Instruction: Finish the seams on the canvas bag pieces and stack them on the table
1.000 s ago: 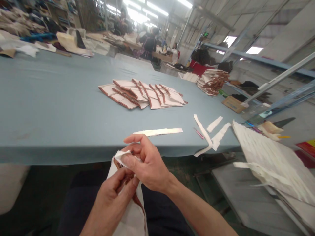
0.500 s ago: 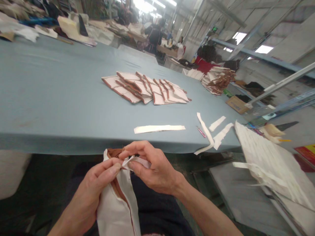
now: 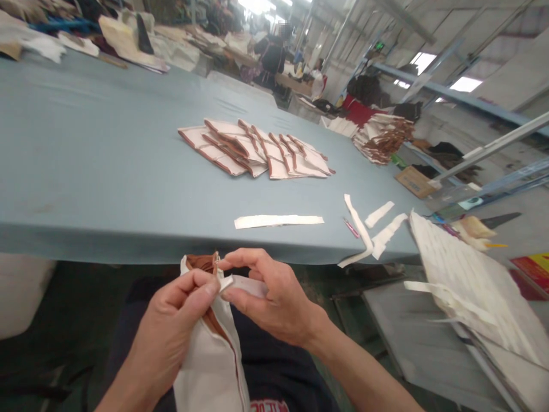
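A long white fabric piece [image 3: 206, 372] with brown lining hangs over my lap, its brown-edged slit running lengthwise. My left hand [image 3: 171, 320] is closed in a pinch near its upper end. Against that spot my right hand [image 3: 281, 303] pinches a white strip [image 3: 249, 285], whose folded end touches the fabric beside my left thumb. A small metal part, perhaps a zipper pull [image 3: 217, 257], sticks up at the top edge by my right index finger. The exact contact under my fingertips is hidden.
The blue-grey table [image 3: 107, 171] carries a row of overlapping white pieces with brown edges [image 3: 278, 157]. Nearer lie a flat white strip [image 3: 278, 221], several cut strips [image 3: 358, 226] and a small pink tool [image 3: 350, 228]. A white cloth stack [image 3: 476, 286] stands at right.
My right fingers have shifted slightly at the fabric's top, and the metal part there now shows. The strip's end appears turned more upright. The view has tilted a little.
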{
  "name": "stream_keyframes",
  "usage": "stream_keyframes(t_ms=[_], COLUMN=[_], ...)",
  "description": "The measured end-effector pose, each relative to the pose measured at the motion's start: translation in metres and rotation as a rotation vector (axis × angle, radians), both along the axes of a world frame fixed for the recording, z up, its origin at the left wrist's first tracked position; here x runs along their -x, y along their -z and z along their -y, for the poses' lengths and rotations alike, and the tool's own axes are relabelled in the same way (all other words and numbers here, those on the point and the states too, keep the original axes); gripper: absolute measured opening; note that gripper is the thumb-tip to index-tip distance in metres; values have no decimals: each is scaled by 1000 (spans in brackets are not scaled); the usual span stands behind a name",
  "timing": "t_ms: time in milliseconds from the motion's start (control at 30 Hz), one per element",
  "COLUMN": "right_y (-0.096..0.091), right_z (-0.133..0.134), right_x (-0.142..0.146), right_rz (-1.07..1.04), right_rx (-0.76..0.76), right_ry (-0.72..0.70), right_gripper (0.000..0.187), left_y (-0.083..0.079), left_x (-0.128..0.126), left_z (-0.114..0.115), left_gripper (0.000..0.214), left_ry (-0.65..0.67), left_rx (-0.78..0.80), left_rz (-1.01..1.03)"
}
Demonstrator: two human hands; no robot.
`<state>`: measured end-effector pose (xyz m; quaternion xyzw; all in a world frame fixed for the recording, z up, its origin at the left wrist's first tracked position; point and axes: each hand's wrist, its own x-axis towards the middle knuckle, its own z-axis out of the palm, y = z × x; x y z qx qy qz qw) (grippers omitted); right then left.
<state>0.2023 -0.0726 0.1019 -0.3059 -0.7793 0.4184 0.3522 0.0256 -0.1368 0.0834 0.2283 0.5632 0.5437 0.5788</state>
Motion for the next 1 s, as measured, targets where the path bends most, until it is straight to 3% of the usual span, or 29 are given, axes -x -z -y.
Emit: stream_keyframes(t_ms=[133,300,400,533,733,1000], right_y=[2,11,15,16,18,22], right_z=[6,17,22,22,20,25], right_x=[8,19,22,20,25,32], right_rz=[-1,-35,-58,-74,-179,-198], right_rx=[273,518,548,457,352,578], right_ry=[143,122,97,68,150,136], right_gripper=[52,30,33,34,25,37], left_y=[8,22,23,16,7,14], left_x=[-4,-8,-10,-11,-15,-13], left_z=[7,18,19,18,18,24], left_gripper=[36,30,27,25,24,26], left_ry=[-130,-259,-311,-317,-283,-305], left_rx=[-77,-142,-176,-191,-207,-158], left_rz=[-200,-379,-447,-491,-507,-550])
